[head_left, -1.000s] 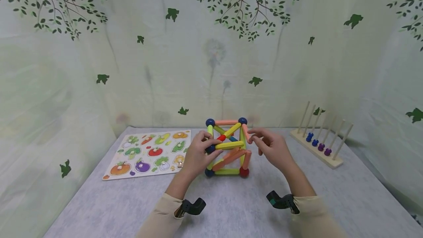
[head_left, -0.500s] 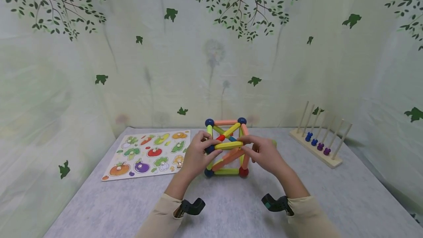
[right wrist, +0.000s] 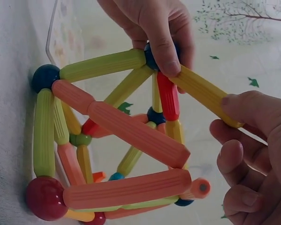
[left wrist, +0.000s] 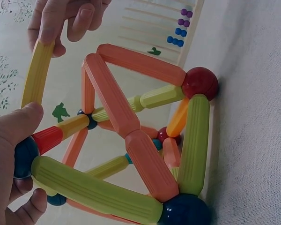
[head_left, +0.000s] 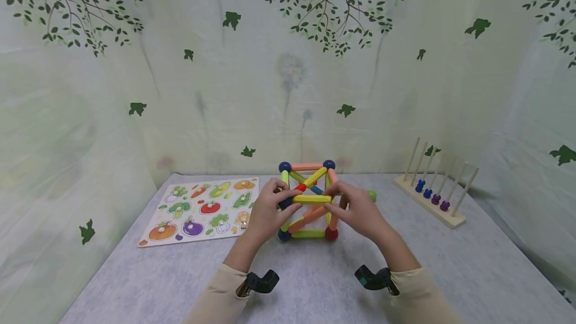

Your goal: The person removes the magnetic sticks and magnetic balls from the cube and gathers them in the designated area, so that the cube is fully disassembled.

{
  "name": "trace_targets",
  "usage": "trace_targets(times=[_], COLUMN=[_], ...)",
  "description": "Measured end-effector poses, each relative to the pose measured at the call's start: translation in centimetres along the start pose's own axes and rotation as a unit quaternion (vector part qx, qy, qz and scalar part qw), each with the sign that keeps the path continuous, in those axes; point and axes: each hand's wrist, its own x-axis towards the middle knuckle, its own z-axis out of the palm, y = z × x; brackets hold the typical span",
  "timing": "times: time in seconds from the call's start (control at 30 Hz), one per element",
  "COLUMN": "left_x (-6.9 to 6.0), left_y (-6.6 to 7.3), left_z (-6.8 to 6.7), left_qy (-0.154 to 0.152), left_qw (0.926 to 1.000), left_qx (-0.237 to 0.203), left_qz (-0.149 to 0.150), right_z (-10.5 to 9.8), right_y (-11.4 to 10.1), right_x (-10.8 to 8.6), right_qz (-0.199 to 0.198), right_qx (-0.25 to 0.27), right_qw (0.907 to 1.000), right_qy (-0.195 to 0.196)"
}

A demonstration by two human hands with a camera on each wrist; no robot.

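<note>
A frame of building rods and balls stands on the table, with salmon rods [right wrist: 140, 133], light green rods [left wrist: 194, 140] and a red ball [head_left: 331, 234]. My left hand [head_left: 270, 209] grips a dark blue ball [left wrist: 25, 157] at the frame's near upper left corner, its thumb on the adjoining end of a yellow rod [head_left: 312, 199]. My right hand [head_left: 360, 209] pinches this rod's other end between thumb and index finger. Two salmon rods lean near each other below the rod, their upper ends off any ball in the right wrist view.
On the left lies a vegetable picture board [head_left: 202, 209]. A wooden peg stand [head_left: 432, 204] with small blue and purple pieces stands on the right. Just behind my right hand shows a green ball [head_left: 372, 195]. A leaf-printed curtain [head_left: 216, 89] hangs behind the table.
My right hand has moved left from the salmon rod at the frame's right side to the yellow rod's free end. That rod now lies more level. My left hand stays in place.
</note>
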Motion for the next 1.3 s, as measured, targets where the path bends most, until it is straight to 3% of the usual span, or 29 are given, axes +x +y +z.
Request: trace_targets(times=[0.33,0.7,1.0,1.3], left_x=[-0.2,-0.4,-0.1,0.3], left_y=[0.1,-0.4,-0.5,-0.9], left_z=[-0.6,-0.8,-1.1,-2.1], left_qy=[0.011,-0.004,-0.024,-0.063], left_qw=[0.9994,0.9986,0.9969,0.9915], left_qx=[-0.027,-0.051,-0.074,-0.113], left_qz=[-0.016,-0.012,-0.014,-0.012], right_z=[-2.0,-5.6,-7.1,-6.9], right_y=[0.6,4.1,8.5,12.3], right_x=[-0.1,-0.7,-1.4,-2.3], right_qz=[0.0,0.084,0.159,0.221], right_qx=[0.046,0.116,0.073,0.027], right_qw=[0.9963,0.9823,0.9791,0.9741], right_qy=[0.073,0.121,0.104,0.038])
